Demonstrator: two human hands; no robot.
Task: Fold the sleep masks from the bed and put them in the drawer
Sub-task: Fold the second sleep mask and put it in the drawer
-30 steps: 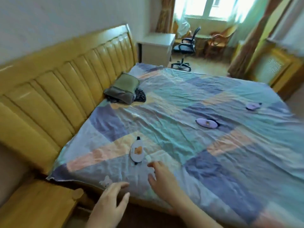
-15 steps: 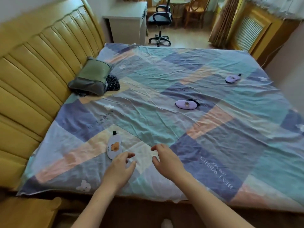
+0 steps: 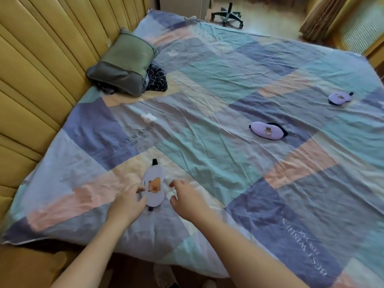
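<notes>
Three sleep masks lie flat on the patchwork bed sheet (image 3: 207, 113). The nearest, a white sleep mask (image 3: 154, 187) with a brown bear print and black strap, sits near the front edge. My left hand (image 3: 126, 204) touches its left side with fingers spread. My right hand (image 3: 187, 199) hovers just right of it, fingers curled apart, holding nothing. A purple sleep mask (image 3: 268, 130) rests mid-bed to the right. A second purple sleep mask (image 3: 339, 98) lies farther right. No drawer is in view.
A green-grey pillow (image 3: 124, 63) over a dark checked cloth (image 3: 156, 80) leans against the yellow padded headboard (image 3: 41, 69) on the left. An office chair base (image 3: 227, 16) stands on the floor beyond the bed. A wooden surface (image 3: 25, 267) sits bottom left.
The view has tilted down and closer to the bed. Both hands have moved forward to the white bear mask; the left hand now touches it.
</notes>
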